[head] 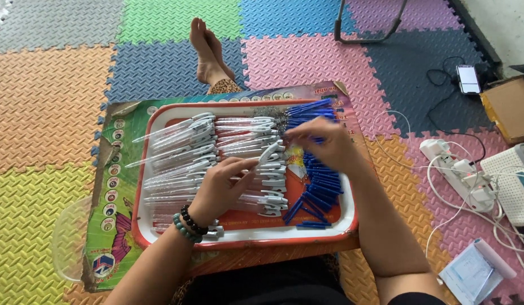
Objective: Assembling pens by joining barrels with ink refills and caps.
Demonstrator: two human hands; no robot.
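A red-rimmed white tray rests on a colourful board across my lap. It holds rows of clear pen barrels, white pen tops with clips and a pile of blue pen parts. My left hand hovers over the tray's middle and holds a white pen piece between thumb and fingers. My right hand reaches over the blue parts, fingertips pinched near the upper blue pile; whether it grips one is unclear.
Coloured foam mats cover the floor. My bare feet stick out beyond the tray. At right lie a white power strip with cables, a phone, a cardboard box, a white device and papers.
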